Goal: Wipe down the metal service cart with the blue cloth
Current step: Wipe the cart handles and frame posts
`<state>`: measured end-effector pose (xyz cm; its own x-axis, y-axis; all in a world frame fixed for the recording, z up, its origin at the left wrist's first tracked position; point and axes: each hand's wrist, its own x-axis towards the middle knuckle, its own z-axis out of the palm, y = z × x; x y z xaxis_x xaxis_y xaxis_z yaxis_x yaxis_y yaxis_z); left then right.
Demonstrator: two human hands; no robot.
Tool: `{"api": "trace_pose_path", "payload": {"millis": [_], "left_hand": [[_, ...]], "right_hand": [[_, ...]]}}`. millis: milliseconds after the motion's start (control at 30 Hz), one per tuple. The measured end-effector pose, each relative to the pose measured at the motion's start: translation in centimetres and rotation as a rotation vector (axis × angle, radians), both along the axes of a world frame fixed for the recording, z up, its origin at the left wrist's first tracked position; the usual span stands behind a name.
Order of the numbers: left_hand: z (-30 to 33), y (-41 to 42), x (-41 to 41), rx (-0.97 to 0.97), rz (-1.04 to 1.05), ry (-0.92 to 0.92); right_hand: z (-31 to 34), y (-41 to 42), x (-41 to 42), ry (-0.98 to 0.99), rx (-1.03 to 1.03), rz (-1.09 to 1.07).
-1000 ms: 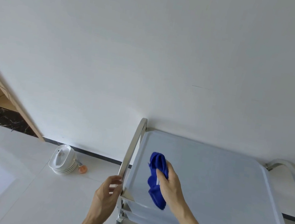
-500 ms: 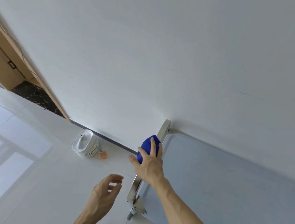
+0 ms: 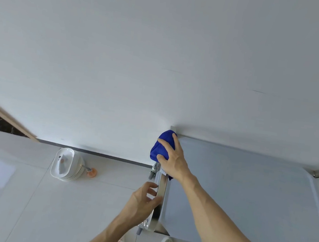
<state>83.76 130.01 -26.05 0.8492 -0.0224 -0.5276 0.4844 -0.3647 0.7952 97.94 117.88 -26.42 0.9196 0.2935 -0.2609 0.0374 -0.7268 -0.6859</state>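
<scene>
Since half a second ago the left hand [image 3: 143, 200] has come up to grip the cart [image 3: 246, 194] handle [image 3: 159, 194], lower centre. The right hand [image 3: 172, 157] clutches the blue cloth [image 3: 160, 145] on the handle's far end, centre frame.

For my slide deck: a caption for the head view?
Right hand wipes cart handle with blue cloth; left hand steadies it.
</scene>
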Motion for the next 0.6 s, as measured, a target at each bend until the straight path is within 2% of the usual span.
{"api": "trace_pose_path", "payload": {"millis": [167, 433, 500, 600], "left_hand": [[-0.8, 0.5, 1.2, -0.03, -0.073, 0.07], [-0.9, 0.0, 0.8, -0.07, -0.015, 0.074], [-0.7, -0.1, 0.7, -0.066, -0.006, 0.071], [-0.8, -0.1, 0.5, -0.079, 0.013, 0.071]], "right_hand": [[0.3, 0.3, 2.7, 0.08, -0.032, -0.043], [0.7, 0.6, 10.6, 0.227, 0.002, -0.103], [0.5, 0.9, 10.5, 0.194, -0.008, -0.108], [-0.3, 0.9, 7.2, 0.036, 0.076, -0.142]]}}
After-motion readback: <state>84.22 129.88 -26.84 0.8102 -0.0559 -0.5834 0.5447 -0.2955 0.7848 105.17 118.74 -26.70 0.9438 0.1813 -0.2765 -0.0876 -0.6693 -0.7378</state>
